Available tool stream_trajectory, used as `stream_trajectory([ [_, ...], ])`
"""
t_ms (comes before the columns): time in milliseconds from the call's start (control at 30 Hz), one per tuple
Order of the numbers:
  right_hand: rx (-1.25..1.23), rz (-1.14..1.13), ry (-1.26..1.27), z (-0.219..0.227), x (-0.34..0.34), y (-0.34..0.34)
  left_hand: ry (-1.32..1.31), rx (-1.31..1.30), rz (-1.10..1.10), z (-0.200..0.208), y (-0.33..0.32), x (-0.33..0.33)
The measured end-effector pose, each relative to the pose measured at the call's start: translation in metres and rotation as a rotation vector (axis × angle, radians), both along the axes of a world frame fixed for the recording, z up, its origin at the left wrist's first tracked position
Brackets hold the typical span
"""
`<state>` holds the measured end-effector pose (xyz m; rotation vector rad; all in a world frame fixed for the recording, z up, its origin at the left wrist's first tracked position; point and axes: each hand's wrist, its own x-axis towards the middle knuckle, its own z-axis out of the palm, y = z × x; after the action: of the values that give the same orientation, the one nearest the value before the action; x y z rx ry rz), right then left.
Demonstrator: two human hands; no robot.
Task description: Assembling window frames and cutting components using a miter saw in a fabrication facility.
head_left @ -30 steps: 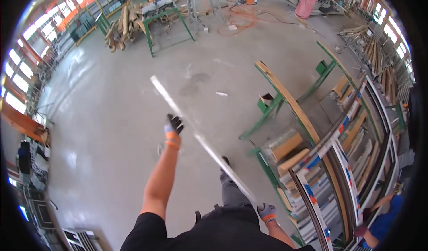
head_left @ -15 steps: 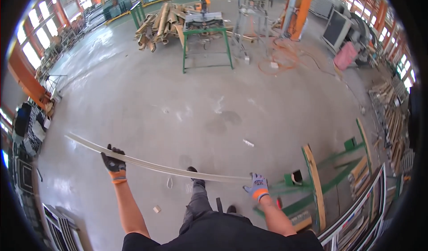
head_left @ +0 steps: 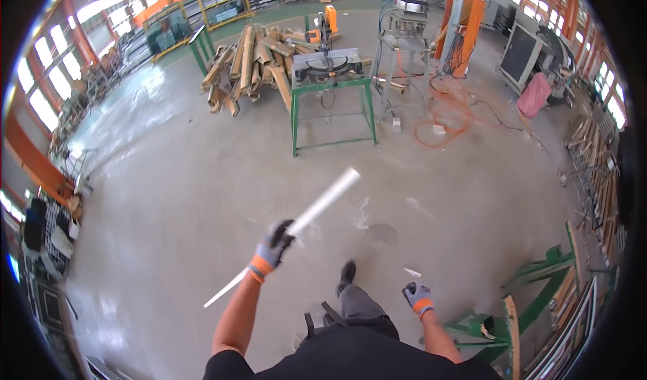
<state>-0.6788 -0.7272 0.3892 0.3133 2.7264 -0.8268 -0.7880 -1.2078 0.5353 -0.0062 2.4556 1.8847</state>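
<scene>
My left hand [head_left: 271,246], in a grey and black glove with an orange cuff, is closed round a long, thin, pale profile strip [head_left: 327,201]. The strip slants across the view: its broad white end points up and to the right, toward the saw, while its thin end trails behind my left forearm. My right hand [head_left: 418,295], gloved alike, hangs low on the right with its fingers curled and nothing visible in them. It is apart from the strip. A small white scrap [head_left: 412,272] lies on the floor just beyond it.
Ahead stands a mitre saw [head_left: 328,66] on a green metal stand [head_left: 335,85]. Behind it is a heap of brownish profile offcuts [head_left: 253,63]. An orange hose [head_left: 441,134] coils on the floor. Green racks with wooden posts [head_left: 513,333] stand at lower right; an orange column [head_left: 470,26] rises beyond.
My right hand has let go of the strip. In my left hand the strip has swung from crosswise to slanting forward and right. I have stepped nearer the saw stand.
</scene>
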Motion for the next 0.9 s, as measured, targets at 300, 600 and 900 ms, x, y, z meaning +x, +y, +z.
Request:
stream_trajectory([
  [300,-0.227,0.040,0.602,0.104,-0.357,-0.143,-0.397,-0.712,-0.430,-0.066,-0.004,-0.200],
  [600,0.183,0.707,-0.111,0.113,-0.628,-0.280,-0.318,-0.768,-0.466,-0.061,-0.103,-0.431],
  [900,0.042,0.256,0.237,0.039,-0.835,-0.281,-0.384,-0.823,-0.636,-0.106,-0.178,-0.700],
])
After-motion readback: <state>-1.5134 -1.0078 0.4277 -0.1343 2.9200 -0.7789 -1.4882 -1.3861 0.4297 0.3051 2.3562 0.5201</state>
